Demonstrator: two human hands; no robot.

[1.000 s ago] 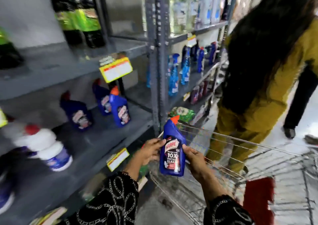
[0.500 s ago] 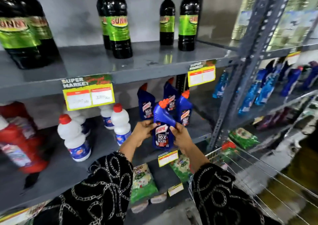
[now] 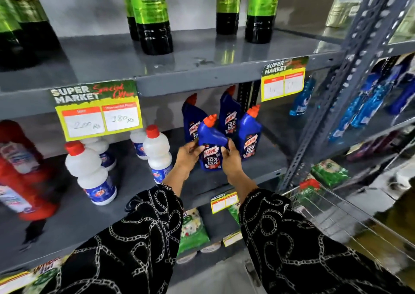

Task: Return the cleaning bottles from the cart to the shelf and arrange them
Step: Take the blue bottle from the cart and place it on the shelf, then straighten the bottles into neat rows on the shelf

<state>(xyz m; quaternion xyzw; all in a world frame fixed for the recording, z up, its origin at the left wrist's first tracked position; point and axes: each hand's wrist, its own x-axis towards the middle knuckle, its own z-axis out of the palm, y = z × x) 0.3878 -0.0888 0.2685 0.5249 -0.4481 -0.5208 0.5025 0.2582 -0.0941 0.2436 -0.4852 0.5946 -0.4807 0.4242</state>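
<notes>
Held bottle: blue Harpic bottle [image 3: 211,146], orange cap, upright over the middle shelf [image 3: 134,177], just in front of shelved Harpic trio [image 3: 229,123].
L hand [image 3: 188,155]: clasps bottle's left side.
R hand [image 3: 231,156]: clasps its right side.
Left of held bottle: white bottles w/ red caps [image 3: 89,172].
Shelf above: dark Sunny bottles [image 3: 152,15].
Right of held bottle, lower: wire cart [image 3: 336,215]; contents unclear.

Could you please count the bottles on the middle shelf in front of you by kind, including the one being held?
Blue toilet cleaner bottles: 4, three standing and one held by the left hand and right hand
White bottles with red caps: 4
Red bottles: at least 2, blurred at the frame edge
Total: at least 10
</notes>
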